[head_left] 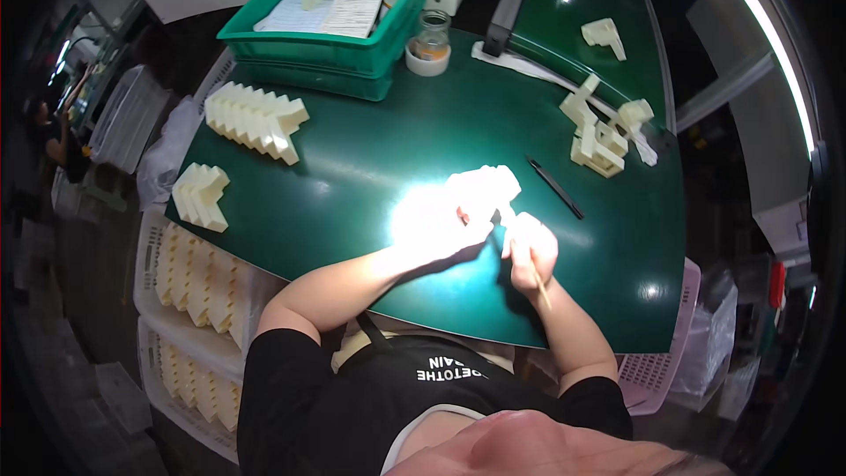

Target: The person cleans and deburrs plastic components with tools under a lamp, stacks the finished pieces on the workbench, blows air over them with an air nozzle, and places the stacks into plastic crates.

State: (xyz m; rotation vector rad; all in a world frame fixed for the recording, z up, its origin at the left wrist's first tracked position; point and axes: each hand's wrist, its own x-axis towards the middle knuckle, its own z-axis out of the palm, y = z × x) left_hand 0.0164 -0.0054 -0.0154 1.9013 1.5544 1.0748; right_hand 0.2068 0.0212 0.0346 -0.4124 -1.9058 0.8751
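My left hand (445, 225) is closed on a cream angled plastic part (489, 189) above the middle of the green table. Glare washes out much of this hand and part of the piece. Just to the right, my right hand (531, 251) grips a thin, pale wooden stick (543, 293); its tail end sticks out below the fist toward me. The working end of the stick, close to the part's lower edge, is too bright and small to make out. A black pen (555, 187) lies on the table right of the part.
Rows of similar cream parts (256, 119) and a smaller group (201, 197) stand at left. Loose ones (599, 148) lie at right, beside a green conveyor belt (577, 0). Behind are a green bin (308, 46) with papers and a glass jar (433, 33). Filled crates (148, 269) stand lower left.
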